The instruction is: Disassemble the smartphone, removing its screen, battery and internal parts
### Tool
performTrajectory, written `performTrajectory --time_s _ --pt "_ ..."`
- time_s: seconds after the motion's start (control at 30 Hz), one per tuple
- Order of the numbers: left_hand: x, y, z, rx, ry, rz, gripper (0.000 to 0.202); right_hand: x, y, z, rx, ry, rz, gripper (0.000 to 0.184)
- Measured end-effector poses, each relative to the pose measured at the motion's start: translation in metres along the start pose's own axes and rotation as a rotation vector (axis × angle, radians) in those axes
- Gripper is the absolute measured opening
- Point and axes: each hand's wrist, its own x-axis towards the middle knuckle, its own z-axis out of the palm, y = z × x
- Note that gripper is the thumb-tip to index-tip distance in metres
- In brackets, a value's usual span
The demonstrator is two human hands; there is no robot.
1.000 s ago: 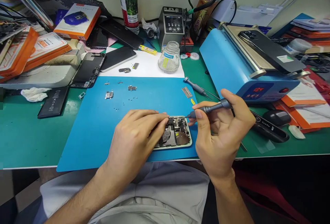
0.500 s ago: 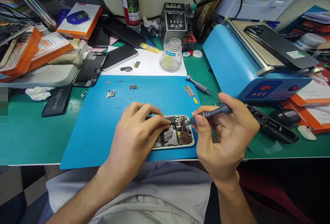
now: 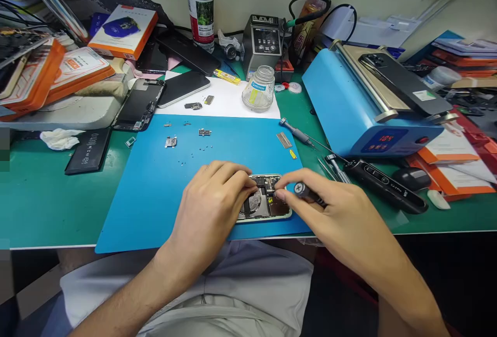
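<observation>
An opened phone (image 3: 264,203) lies on the blue mat (image 3: 155,192) with its inner boards and a round coil showing. My left hand (image 3: 213,197) rests over its left part, thumb and fingertips pressed together at the upper middle of the inside. Whatever is between those fingertips is hidden. My right hand (image 3: 330,202) reaches in from the right, its thumb and index finger almost meeting over the upper right of the phone. A dark screwdriver (image 3: 310,194) is tucked in that hand, its cross-marked end cap facing left.
Tiny screws (image 3: 205,148) and small metal parts (image 3: 171,142) lie on the mat. Behind stand a glass jar (image 3: 259,91) and a soldering station (image 3: 262,44). At right are a blue heating plate (image 3: 341,99), a black pen-like tool (image 3: 386,187) and another screwdriver (image 3: 297,132).
The screwdriver has turned from pointing into the phone to lying back in my right hand. My right thumb and index finger have moved left to the phone. The left hand stays there.
</observation>
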Motion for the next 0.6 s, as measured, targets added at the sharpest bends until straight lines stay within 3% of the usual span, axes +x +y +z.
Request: performTrajectory --time_s 0.2,0.27,0.4,0.53,0.6 --pt "0.001 0.001 0.000 -0.022 0.000 -0.001 0.012 0.003 -0.011 -0.004 -0.145 -0.098 -0.006 0.011" --pt "0.001 0.001 -0.001 -0.022 -0.010 -0.004 0.011 0.002 -0.007 -0.010 -0.092 -0.017 0.039 0.014" --pt "0.000 -0.001 -0.003 -0.056 0.018 0.023 0.010 -0.002 0.014 -0.016 -0.010 0.239 0.109 0.047" --pt "0.001 0.000 -0.001 -0.084 0.154 0.070 0.011 -0.001 0.033 0.001 0.023 0.341 0.111 0.053" --pt "0.002 0.004 -0.001 -0.093 0.187 0.073 0.014 0.004 0.036 0.015 0.129 0.458 0.096 0.054"
